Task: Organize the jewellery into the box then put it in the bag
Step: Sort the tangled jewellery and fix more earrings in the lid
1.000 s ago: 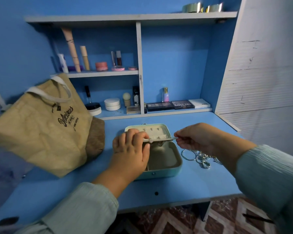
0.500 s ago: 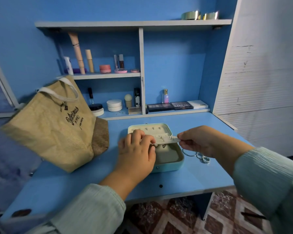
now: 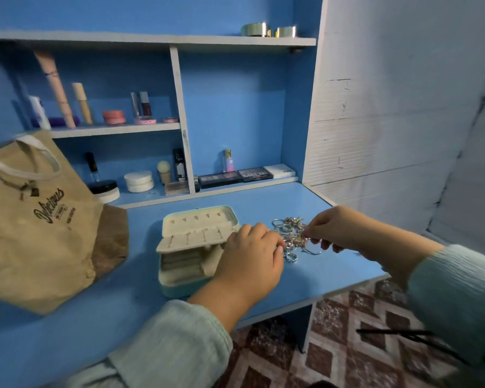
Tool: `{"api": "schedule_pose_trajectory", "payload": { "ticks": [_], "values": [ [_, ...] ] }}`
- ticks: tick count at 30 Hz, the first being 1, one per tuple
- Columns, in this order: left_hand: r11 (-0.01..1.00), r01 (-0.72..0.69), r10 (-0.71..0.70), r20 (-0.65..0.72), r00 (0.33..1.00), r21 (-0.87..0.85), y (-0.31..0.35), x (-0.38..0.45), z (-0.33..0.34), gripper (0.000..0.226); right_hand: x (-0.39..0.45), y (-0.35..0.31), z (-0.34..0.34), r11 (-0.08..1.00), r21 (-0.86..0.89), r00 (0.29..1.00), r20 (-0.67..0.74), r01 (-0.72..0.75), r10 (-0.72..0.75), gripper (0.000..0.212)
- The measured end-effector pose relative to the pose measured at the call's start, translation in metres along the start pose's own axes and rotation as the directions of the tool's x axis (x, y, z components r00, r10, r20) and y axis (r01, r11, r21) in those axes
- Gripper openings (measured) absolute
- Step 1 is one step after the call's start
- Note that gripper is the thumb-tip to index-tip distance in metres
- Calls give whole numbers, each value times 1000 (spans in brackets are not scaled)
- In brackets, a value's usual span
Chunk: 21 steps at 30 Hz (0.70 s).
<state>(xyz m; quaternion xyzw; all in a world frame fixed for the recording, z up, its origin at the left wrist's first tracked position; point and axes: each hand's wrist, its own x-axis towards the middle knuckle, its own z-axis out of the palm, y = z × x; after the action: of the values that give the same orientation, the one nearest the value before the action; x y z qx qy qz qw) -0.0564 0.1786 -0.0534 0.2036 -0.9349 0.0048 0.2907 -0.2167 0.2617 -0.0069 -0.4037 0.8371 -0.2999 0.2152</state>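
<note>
My right hand (image 3: 337,230) pinches the silvery metal jewellery pile (image 3: 291,236); my left hand (image 3: 249,254), fingers curled, reaches beside the open mint-green jewellery box (image 3: 189,282).

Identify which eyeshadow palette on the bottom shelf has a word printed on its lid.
The right-hand dark palette, marked MATTE, between the plain dark palette and the white case.

Blue desk (image 3: 305,197) carries open jewellery box (image 3: 191,247), tan bag (image 3: 39,228) at left, jewellery pile (image 3: 291,233) right of box.
</note>
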Motion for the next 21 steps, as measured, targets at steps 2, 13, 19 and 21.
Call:
{"api": "schedule_pose_trajectory", "payload": {
  "ticks": [2,13,19,21],
  "values": [
    [1000,23,-23,130,991,1,10,9,10,29,-2,15,-10,994,-105,1000,-25,-6,4,16],
    [996,85,-91,314,945,34,31,46,68,40,3,85,-32,939,-338,990,-140,-65,18,30],
    [996,52,-73,305,950,74,34,56,81,30,9,105,-29,942,-329,992,-120,-61,23,31],
    [994,79,-96,289,952,71,33,54,84,29,12,107,-27,941,-336,991,-134,-43,-2,30]
  ]
}}
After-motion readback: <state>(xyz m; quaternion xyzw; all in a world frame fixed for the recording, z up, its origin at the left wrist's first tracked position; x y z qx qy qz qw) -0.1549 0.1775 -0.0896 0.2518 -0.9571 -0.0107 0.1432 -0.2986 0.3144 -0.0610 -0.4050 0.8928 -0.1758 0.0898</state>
